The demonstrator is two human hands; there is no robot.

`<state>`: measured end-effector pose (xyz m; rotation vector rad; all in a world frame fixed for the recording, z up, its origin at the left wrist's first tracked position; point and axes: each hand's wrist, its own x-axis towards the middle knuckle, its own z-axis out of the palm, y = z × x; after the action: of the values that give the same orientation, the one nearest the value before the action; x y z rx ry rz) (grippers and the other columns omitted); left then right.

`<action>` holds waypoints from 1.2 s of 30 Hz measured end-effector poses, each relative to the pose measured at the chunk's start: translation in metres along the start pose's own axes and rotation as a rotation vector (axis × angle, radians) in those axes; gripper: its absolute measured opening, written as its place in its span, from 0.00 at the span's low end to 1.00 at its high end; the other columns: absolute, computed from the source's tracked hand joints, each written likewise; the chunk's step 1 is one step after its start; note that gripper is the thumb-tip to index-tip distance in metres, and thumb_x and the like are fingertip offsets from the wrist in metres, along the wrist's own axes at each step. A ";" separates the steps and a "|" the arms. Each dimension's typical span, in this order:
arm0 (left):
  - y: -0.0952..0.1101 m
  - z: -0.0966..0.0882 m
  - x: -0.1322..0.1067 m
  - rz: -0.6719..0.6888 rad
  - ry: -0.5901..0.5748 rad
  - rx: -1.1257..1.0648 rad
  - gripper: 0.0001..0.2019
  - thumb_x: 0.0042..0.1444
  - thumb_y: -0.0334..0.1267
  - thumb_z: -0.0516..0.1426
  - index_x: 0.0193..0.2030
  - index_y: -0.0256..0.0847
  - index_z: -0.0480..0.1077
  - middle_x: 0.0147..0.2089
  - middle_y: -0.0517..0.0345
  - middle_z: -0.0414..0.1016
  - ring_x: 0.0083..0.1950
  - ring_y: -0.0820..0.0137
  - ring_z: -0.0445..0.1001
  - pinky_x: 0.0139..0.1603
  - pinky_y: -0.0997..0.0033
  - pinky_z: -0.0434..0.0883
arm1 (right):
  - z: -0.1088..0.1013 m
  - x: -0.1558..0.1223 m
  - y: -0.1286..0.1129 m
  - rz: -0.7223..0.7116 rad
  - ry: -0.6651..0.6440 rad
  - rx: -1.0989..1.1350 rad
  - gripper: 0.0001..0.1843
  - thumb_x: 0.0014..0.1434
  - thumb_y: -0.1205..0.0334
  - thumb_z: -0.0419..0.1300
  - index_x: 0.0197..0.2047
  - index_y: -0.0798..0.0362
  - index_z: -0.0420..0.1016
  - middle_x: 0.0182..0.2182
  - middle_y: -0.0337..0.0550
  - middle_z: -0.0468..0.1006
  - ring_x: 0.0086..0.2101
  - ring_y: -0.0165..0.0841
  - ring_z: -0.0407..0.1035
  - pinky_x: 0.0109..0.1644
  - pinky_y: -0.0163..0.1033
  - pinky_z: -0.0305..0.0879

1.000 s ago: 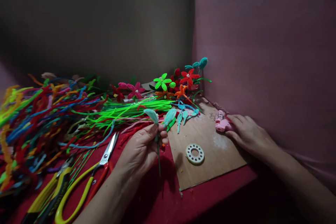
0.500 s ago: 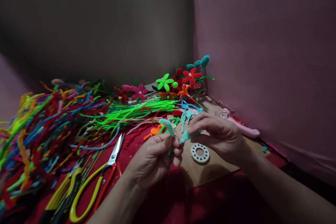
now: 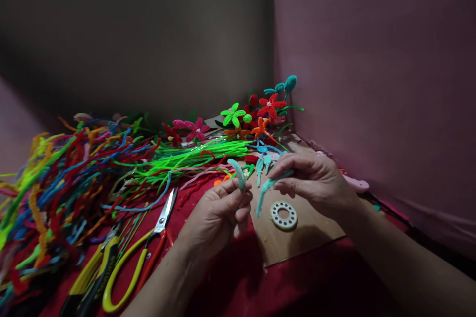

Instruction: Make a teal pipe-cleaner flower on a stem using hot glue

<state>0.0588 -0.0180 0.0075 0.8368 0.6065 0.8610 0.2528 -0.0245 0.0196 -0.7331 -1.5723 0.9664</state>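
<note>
My left hand [image 3: 219, 213] is closed around a thin stem topped with a teal pipe-cleaner petal [image 3: 237, 172]. My right hand [image 3: 312, 181] pinches a second teal petal [image 3: 265, 189] and holds it just right of the first, over the brown cardboard sheet [image 3: 308, 237]. More loose teal petals [image 3: 263, 163] lie on the cardboard behind my hands. A white ring with holes [image 3: 283, 215] rests on the cardboard below my right hand.
A big heap of mixed coloured pipe cleaners [image 3: 63, 173] covers the left. Neon green ones [image 3: 193, 154] lie in a bundle. Finished flowers [image 3: 260, 114] sit in the corner. Yellow-handled scissors [image 3: 141, 252] and pliers [image 3: 92, 275] lie front left. A pink glue gun [image 3: 355, 184] lies by the wall.
My right hand left the pink glue gun, picked up a teal petal and brought it beside the stem in my left hand. The view shifted slightly.
</note>
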 end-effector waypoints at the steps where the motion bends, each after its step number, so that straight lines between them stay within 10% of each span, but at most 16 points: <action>1: -0.001 0.000 0.000 0.001 0.001 0.018 0.06 0.52 0.34 0.59 0.34 0.33 0.72 0.22 0.63 0.61 0.19 0.81 0.59 0.15 0.82 0.62 | 0.002 0.001 0.001 0.010 -0.020 0.012 0.04 0.51 0.65 0.64 0.33 0.53 0.77 0.27 0.38 0.72 0.26 0.25 0.64 0.28 0.32 0.64; 12: -0.003 0.008 -0.003 0.058 0.000 0.055 0.04 0.49 0.31 0.61 0.32 0.33 0.72 0.26 0.57 0.70 0.26 0.76 0.67 0.27 0.78 0.66 | 0.013 -0.002 0.006 -0.064 0.004 -0.011 0.04 0.50 0.68 0.65 0.30 0.55 0.73 0.26 0.38 0.72 0.29 0.28 0.66 0.33 0.34 0.64; 36: -0.005 0.007 -0.006 0.012 0.033 0.128 0.05 0.49 0.34 0.61 0.31 0.36 0.70 0.24 0.59 0.70 0.21 0.78 0.65 0.17 0.81 0.61 | 0.024 -0.009 -0.002 -0.270 0.071 -0.311 0.05 0.52 0.73 0.60 0.30 0.53 0.71 0.26 0.39 0.72 0.29 0.30 0.66 0.33 0.36 0.63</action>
<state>0.0633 -0.0275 0.0083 0.9441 0.6923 0.8545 0.2318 -0.0380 0.0153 -0.7348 -1.7263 0.4996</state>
